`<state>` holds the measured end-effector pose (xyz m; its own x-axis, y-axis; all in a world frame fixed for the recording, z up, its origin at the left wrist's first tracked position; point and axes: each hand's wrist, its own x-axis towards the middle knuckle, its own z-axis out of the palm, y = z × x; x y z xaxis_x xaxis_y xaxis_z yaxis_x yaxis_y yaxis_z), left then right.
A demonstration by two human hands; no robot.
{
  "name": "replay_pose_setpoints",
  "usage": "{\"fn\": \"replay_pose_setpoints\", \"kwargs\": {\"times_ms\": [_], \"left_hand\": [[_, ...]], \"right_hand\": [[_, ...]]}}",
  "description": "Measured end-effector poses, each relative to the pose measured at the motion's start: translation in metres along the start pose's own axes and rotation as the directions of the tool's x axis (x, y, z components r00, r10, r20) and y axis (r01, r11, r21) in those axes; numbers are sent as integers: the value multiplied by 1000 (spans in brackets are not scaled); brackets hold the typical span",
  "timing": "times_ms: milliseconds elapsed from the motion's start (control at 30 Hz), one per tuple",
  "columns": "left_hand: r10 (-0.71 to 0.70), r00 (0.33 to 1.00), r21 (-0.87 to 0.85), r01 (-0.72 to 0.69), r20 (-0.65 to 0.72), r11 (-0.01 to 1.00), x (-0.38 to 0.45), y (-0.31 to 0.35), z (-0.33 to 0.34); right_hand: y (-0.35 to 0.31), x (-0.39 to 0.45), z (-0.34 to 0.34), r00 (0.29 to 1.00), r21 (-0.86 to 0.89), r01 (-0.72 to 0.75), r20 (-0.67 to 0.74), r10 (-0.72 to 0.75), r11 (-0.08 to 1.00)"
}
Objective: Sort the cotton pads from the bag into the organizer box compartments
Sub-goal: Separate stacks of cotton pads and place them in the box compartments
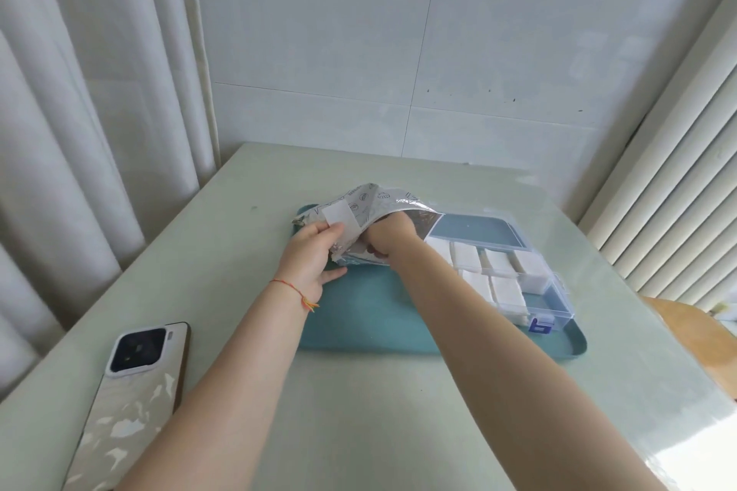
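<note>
I am looking down at my two bare hands working at a silvery foil bag [371, 207] that is lying on the far left part of a teal tray [359, 315]. My left hand [315, 255] is making its grip on the bag's near edge, fingers curled over the crinkled foil beside a white tape strip [339, 219], with the thumb lying on the tray below. A thin red string bracelet [295, 291] is circling that wrist. My right hand [389, 239] is reaching into the bag's open mouth; its fingers are hidden inside the foil, so I cannot tell whether that grip is grasping anything or is released. Just to the right of the bag, on the same tray, a clear plastic organizer box [554, 291] is sitting with its lid open toward the back. Stacks of white cotton pads [506, 291] are filling most of its compartments, while the compartment at the near right corner is showing only clear plastic. A small blue latch [540, 325] is sitting on the box's near edge. The tray is resting on a pale green table [359, 431]. A phone [131, 399] in a pearly white case is lying face down near the table's left edge, well apart from the tray. White curtains [79, 92] are hanging on the left, and a tiled wall [438, 52] is standing behind the table.
</note>
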<state>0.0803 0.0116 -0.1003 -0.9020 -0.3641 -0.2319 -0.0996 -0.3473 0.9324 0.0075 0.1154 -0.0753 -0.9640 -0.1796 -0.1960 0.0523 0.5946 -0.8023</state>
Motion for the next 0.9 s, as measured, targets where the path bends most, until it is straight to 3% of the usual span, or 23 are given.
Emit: {"fn": "replay_pose_setpoints", "kwargs": {"times_ms": [167,300,400,467,533,633,733,800,900], "left_hand": [[32,999,29,-31,-35,999,1,0,3],[264,953,169,-238,-150,956,-7,7,14],[302,952,148,-306,45,941,-25,17,31],[194,942,201,-254,275,946,-36,18,42],[63,934,335,-189,353,923,-37,11,46],[123,976,475,-195,178,858,-26,0,44],[253,967,527,-208,-13,824,-22,-2,40],[294,955,541,-228,-37,809,-27,0,43],[269,962,471,-263,56,842,-37,2,60]], "right_hand": [[6,-8,-38,998,-44,-15,-65,12,999],[14,-14,-57,996,-70,19,-82,-25,997],[14,-15,-54,997,-26,43,-66,-45,999],[12,-15,-56,1000,36,18,-16,-18,999],[12,-20,-67,1000,87,-17,-15,18,996],[25,-29,-92,993,133,31,-121,-15,991],[44,-40,-115,986,259,115,-150,-77,959],[52,-47,-127,981,343,192,-105,-166,919],[59,-56,-136,944,521,280,2,-329,806]]}}
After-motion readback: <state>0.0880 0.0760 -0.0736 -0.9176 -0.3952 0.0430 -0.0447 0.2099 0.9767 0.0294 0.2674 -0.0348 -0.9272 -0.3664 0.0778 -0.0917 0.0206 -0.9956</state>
